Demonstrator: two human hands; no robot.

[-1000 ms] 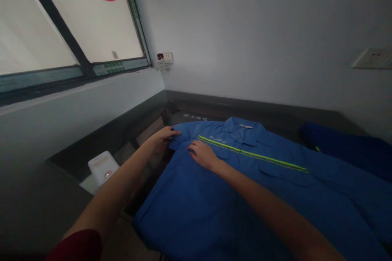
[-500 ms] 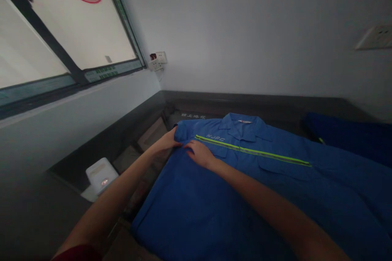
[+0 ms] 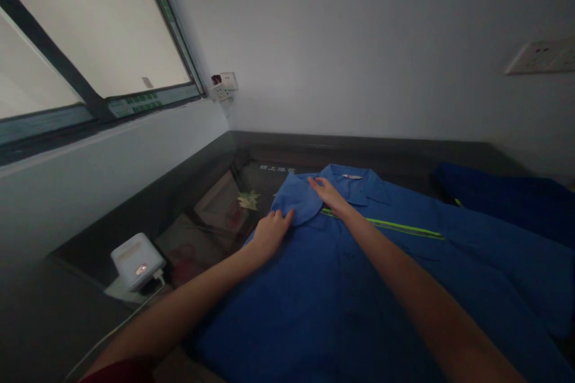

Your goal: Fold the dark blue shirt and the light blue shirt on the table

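A blue work jacket (image 3: pixel 332 287) lies front up, its collar toward the wall and a yellow-green stripe across the chest. Its left shoulder part (image 3: pixel 297 194) is folded inward over the chest, covering the lettering and part of the stripe. My left hand (image 3: pixel 272 230) is closed on the jacket's left edge at the bottom of this fold. Close to the collar, my right hand (image 3: pixel 331 196) holds the folded part's upper edge, fingertips pointing left. The fabric hides the undersides of its fingers.
The jacket lies on a dark glossy tabletop (image 3: pixel 197 236). A white device (image 3: pixel 138 260) with a plugged-in cable sits at the left. Dark blue folded cloth (image 3: pixel 507 194) lies at the back right. Wall sockets (image 3: pixel 539 57) and a window (image 3: pixel 148 42) are beyond.
The jacket's left shoulder part has been folded inward to the right. My right hand has moved right and toward the collar; my left hand has moved slightly right and nearer. The view has shifted slightly.
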